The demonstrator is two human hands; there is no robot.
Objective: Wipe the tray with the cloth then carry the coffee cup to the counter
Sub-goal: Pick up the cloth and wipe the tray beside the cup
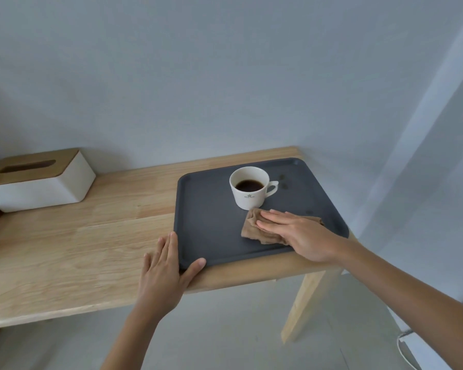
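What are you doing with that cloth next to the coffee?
A person is wiping a dark tray on a wooden table. The right hand presses a brown cloth flat on the tray, just in front of a white coffee cup with coffee in it. The left hand steadies the tray's near corner. A few spots show beside the cup.

Single head view: looks forward and down, close over the wooden table (78, 236), wall behind it.

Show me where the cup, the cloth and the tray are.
cup (247, 197): head view, front of its white wall.
cloth (251, 228): head view, bare left part.
tray (209, 222): head view, bare floor at left.
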